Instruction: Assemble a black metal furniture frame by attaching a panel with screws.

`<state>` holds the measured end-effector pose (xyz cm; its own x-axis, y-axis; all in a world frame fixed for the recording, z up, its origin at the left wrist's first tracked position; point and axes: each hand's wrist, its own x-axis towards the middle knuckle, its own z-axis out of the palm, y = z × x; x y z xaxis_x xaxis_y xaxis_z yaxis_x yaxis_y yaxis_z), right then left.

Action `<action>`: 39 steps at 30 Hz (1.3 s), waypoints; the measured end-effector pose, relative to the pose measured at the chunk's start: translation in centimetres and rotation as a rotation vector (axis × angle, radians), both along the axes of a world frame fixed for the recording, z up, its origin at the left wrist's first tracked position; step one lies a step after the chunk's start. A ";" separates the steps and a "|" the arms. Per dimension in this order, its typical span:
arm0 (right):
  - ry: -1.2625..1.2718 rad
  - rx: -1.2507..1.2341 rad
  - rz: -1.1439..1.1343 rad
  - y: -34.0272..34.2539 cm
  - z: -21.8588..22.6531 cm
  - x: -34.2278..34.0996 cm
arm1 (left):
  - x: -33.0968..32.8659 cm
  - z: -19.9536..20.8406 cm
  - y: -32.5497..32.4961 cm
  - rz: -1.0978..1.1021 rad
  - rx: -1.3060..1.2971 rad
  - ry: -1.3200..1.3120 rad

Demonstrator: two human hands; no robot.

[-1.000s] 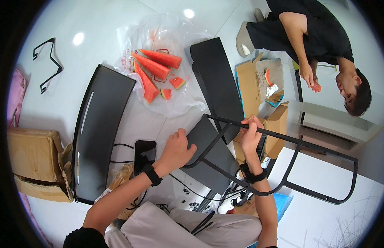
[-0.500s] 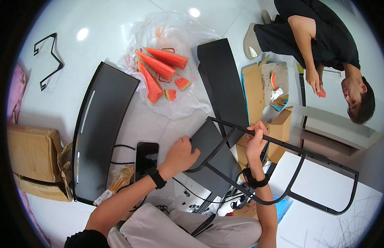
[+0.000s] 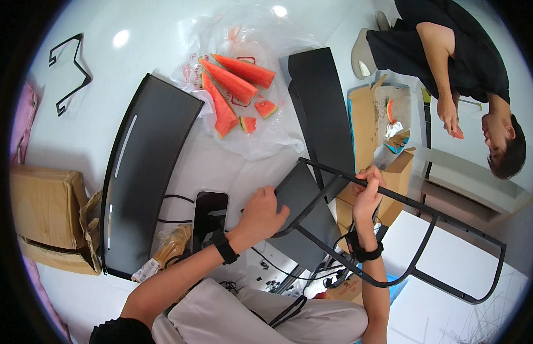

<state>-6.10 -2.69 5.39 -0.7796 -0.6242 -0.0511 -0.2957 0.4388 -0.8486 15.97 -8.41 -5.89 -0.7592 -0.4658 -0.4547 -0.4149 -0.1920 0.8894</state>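
My right hand (image 3: 368, 192) is wrapped around a tube of a black metal frame (image 3: 418, 202), a rung-like shape with curved legs that is held up and reaches to the right. My left hand (image 3: 259, 217) is curled beside the frame's near left end, at the edge of a flat dark grey panel (image 3: 305, 209). Its fingertips are hidden, so what they hold, if anything, does not show. Under the left forearm lies a black phone (image 3: 210, 213). A cable passes below the panel.
A long curved black panel (image 3: 149, 155) lies at left, beside a cardboard box (image 3: 48, 209). Watermelon slices (image 3: 235, 83) rest on a plastic bag (image 3: 266, 140). A second black panel (image 3: 323, 109) and an open carton (image 3: 364, 126) lie beyond. A person (image 3: 467, 54) holding watermelon squats at upper right.
The whole view has shifted slightly, so most things sit a little farther right. My right hand keeps its grip on the metal frame, and my left hand stays by the grey panel.
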 end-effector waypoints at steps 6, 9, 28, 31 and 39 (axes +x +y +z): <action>0.008 0.004 0.000 0.2 0.1 -0.1 | 0.1 0.6 1.1 0.106 0.083 0.103; -0.006 0.025 -0.003 0.0 0.3 0.1 | 0.2 1.3 1.3 0.151 0.099 0.133; 0.014 0.041 0.022 0.3 0.4 -0.3 | 0.2 0.6 0.7 0.109 0.130 0.052; -0.008 0.039 0.032 0.4 0.4 -0.4 | 0.2 0.8 0.4 0.104 0.129 0.051; -0.003 0.041 0.025 0.4 0.2 -0.5 | 0.0 0.6 0.5 0.104 0.144 0.052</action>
